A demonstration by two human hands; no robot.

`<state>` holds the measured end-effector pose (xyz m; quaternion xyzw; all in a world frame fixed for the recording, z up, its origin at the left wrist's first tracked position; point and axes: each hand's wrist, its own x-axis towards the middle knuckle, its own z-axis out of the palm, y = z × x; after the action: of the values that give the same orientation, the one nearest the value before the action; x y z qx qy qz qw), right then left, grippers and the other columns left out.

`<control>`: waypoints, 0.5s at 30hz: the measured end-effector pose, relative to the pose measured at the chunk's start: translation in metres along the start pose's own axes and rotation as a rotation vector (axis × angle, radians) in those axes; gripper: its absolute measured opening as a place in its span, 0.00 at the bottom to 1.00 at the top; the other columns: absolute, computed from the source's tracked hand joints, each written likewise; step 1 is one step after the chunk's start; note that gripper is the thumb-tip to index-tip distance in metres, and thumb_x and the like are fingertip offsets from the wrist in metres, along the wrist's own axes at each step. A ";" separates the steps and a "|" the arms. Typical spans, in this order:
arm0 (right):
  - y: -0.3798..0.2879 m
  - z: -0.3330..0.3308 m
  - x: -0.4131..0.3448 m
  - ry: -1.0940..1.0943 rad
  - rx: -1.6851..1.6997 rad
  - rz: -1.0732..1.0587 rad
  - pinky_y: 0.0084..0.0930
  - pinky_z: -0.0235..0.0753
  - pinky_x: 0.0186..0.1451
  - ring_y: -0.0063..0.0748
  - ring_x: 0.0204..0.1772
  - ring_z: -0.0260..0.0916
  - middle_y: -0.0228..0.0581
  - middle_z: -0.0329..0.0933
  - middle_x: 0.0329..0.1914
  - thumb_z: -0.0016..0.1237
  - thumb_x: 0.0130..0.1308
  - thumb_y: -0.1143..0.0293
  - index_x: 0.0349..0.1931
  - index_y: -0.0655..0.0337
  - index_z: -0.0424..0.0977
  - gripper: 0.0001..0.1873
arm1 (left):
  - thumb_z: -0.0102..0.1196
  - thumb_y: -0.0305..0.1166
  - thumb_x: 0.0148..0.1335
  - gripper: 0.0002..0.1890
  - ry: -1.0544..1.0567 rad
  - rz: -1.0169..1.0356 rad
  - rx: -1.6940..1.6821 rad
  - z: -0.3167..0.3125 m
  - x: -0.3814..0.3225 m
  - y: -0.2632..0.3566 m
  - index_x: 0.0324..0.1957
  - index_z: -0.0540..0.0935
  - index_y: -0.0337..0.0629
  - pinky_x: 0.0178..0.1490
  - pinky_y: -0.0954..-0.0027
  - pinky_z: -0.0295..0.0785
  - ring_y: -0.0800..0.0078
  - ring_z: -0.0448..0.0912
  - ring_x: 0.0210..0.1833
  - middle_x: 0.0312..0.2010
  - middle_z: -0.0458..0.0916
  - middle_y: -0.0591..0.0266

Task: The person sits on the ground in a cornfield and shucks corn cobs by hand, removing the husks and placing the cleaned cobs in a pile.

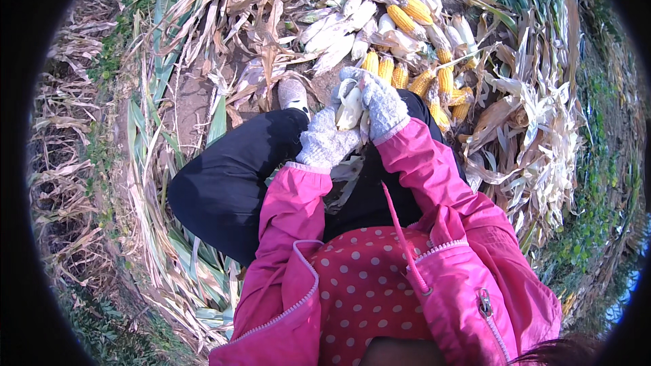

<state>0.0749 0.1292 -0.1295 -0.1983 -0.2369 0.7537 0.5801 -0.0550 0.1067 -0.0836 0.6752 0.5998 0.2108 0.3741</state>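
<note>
An ear of corn in pale husk is held between my two gloved hands, above my lap. My left hand, in a light grey knitted glove, grips it from the left and below. My right hand, in a matching glove, has its fingers closed on the husk at the ear's upper right side. The gloves hide much of the ear, and no kernels show on it. Just beyond my hands lie several husked yellow corn cobs, close to the right glove.
Unhusked corn ears are piled ahead on the soil. More bare cobs lie right of my knee. A heap of stripped husks stands at the right. Dry corn stalks lie along the left, near my bent leg.
</note>
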 end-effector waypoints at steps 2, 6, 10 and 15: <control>-0.009 0.008 -0.005 -0.022 -0.153 0.015 0.17 0.74 0.29 0.22 0.31 0.73 0.42 0.76 0.42 0.47 0.67 0.57 0.54 0.67 0.65 0.23 | 0.63 0.44 0.50 0.37 0.069 0.155 -0.086 0.007 0.006 -0.007 0.61 0.66 0.42 0.44 0.60 0.75 0.49 0.80 0.42 0.40 0.80 0.48; -0.015 0.003 -0.004 -0.087 -0.099 0.143 0.15 0.74 0.26 0.23 0.30 0.74 0.42 0.77 0.43 0.46 0.68 0.55 0.54 0.66 0.65 0.24 | 0.61 0.43 0.52 0.34 0.043 -0.096 0.103 0.007 0.000 -0.009 0.60 0.67 0.42 0.42 0.62 0.76 0.47 0.79 0.39 0.38 0.80 0.50; 0.011 -0.006 0.007 -0.040 0.141 0.047 0.35 0.78 0.43 0.38 0.39 0.76 0.49 0.76 0.39 0.42 0.69 0.55 0.51 0.68 0.66 0.23 | 0.62 0.45 0.48 0.28 0.127 0.002 0.186 0.004 -0.012 0.005 0.49 0.75 0.38 0.37 0.57 0.76 0.49 0.80 0.34 0.31 0.80 0.48; 0.013 -0.008 0.004 -0.048 0.124 0.137 0.28 0.73 0.39 0.32 0.34 0.69 0.36 0.71 0.31 0.38 0.70 0.60 0.35 0.62 0.70 0.14 | 0.60 0.47 0.51 0.23 0.096 -0.070 0.216 -0.001 -0.015 0.009 0.44 0.79 0.41 0.39 0.56 0.76 0.49 0.80 0.37 0.31 0.81 0.47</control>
<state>0.0682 0.1315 -0.1433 -0.1595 -0.1895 0.8094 0.5325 -0.0525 0.0928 -0.0735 0.6793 0.6594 0.1640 0.2772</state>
